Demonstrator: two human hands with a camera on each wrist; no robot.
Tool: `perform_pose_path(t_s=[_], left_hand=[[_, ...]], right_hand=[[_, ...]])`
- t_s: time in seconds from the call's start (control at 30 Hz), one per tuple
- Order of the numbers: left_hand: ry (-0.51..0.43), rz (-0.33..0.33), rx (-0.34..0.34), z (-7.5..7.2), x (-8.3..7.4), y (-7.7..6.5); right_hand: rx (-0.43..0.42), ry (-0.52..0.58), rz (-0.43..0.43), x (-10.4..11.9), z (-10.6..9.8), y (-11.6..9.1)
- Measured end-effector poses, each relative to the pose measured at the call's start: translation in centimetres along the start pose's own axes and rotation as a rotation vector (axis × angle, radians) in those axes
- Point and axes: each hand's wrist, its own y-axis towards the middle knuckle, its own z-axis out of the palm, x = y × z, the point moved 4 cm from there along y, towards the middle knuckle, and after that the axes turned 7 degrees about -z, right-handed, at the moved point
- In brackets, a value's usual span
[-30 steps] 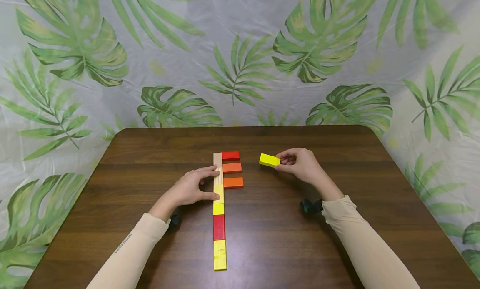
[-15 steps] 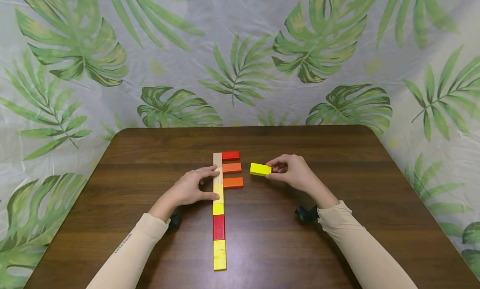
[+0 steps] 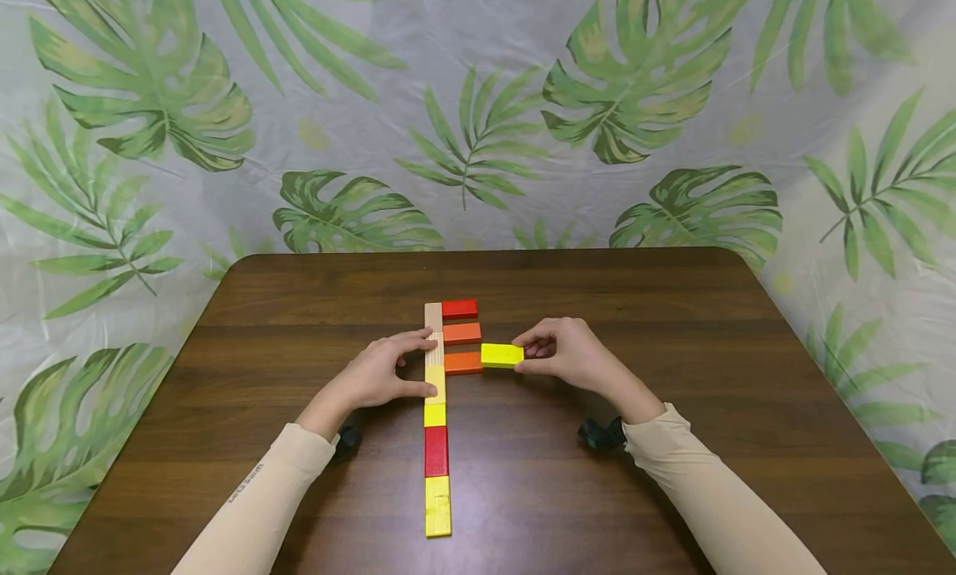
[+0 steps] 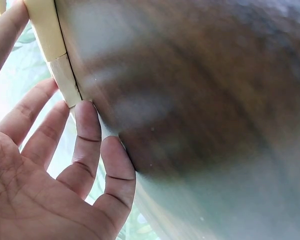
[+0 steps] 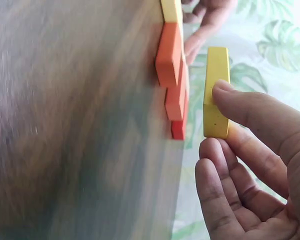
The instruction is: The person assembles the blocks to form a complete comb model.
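My right hand [image 3: 568,351] pinches a yellow block [image 3: 502,356] by its right end, thumb and fingers on opposite faces. The right wrist view shows the yellow block [image 5: 217,95] held above the tabletop. In the head view its left end meets the outer end of the nearest orange block [image 3: 463,363]. My left hand [image 3: 377,372] rests its thumb and fingertips on a straight column of flat blocks, touching the pale wooden block [image 3: 435,353] and the light yellow block [image 3: 435,384]. In the left wrist view, the left hand [image 4: 55,175] has its fingers loosely extended along the column's side.
Farther along the column's right side, another orange block [image 3: 462,333] and a red block [image 3: 459,309] stick out sideways. Toward me the column continues with a small yellow block [image 3: 435,415], a red block [image 3: 436,450] and a long yellow block [image 3: 438,506]. All lie on a brown table [image 3: 553,484].
My right hand has carried the yellow block leftward and nearer to me, from apart at the right up to the nearest orange block. The left hand has stayed on the column.
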Motion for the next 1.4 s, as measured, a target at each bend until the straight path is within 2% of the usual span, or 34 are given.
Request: perform_pose_path(t_s=[0.63,0.83,1.4], left_hand=[[0.004,0.002,0.002,0.0,0.0,0.1],[0.002,-0.012,0.008,0.0,-0.1,0.0],[-0.011,-0.017,0.014,0.0,-0.2,-0.1]], right_hand=[[0.14,-0.027,-0.072,1.7,3.9,0.4],[0.157,-0.07,-0.071,2.1,4.8,0.5],[0.181,-0.093,-0.057,2.2,6.0,0.9]])
